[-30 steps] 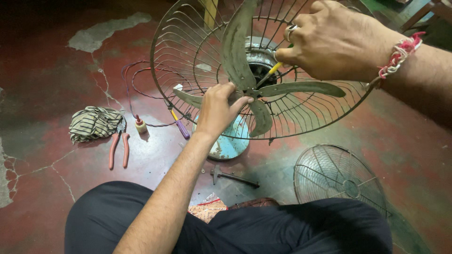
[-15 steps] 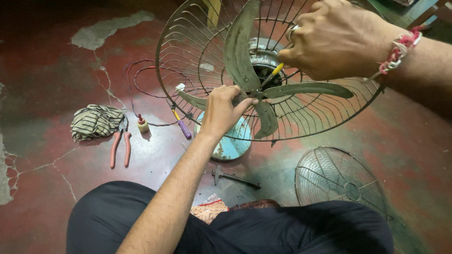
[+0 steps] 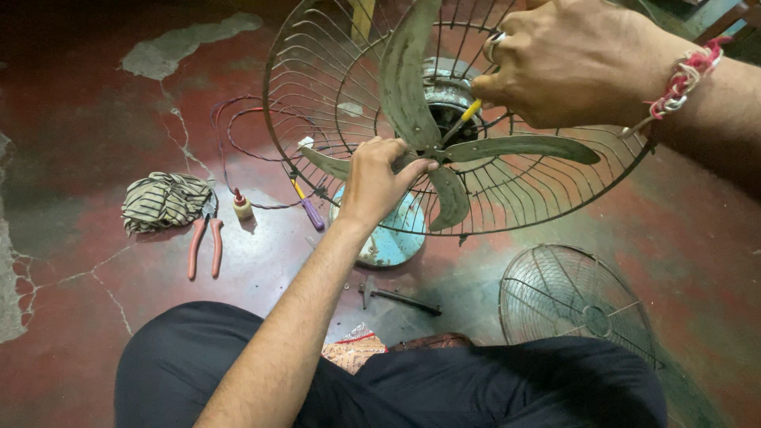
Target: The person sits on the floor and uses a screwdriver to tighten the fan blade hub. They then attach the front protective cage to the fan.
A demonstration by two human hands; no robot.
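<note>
- The left hand [image 3: 379, 176] gripped the fan [image 3: 444, 143] at the hub, where the three dusty blades met; its fingers curled over the root of the lower-left blade and the thumb pressed from the near side.
- The right hand [image 3: 575, 63] was closed around a screwdriver [image 3: 466, 115] (only a short yellow length of it showed below the fingers), and its tip pointed down into the hub beside the grey motor [image 3: 444, 83].
- A ring sat on one finger of that hand, and a red and white thread band [image 3: 680, 79] circled the wrist.
- The fan stood tilted in front of the person, with its rear wire guard [image 3: 317, 71] behind the blades and its pale blue base [image 3: 392, 234] resting on the red floor [image 3: 95, 103].
- Left of the base lay a purple-handled screwdriver [image 3: 309, 210], a small bottle with a red cap [image 3: 242, 204], pliers [image 3: 204, 242] with red grips and a striped cloth [image 3: 164, 200] just touching the pliers.
- A thin red wire [image 3: 226, 131] looped across the floor behind the bottle.
- Near the knees lay a dark metal tool [image 3: 396, 297], and to the right the detached front grille [image 3: 579, 305] lay flat, well apart from the fan.
- The person sat on the floor in dark trousers [image 3: 476, 380] (a patterned scrap of cloth [image 3: 354, 349] showed between the legs).
</note>
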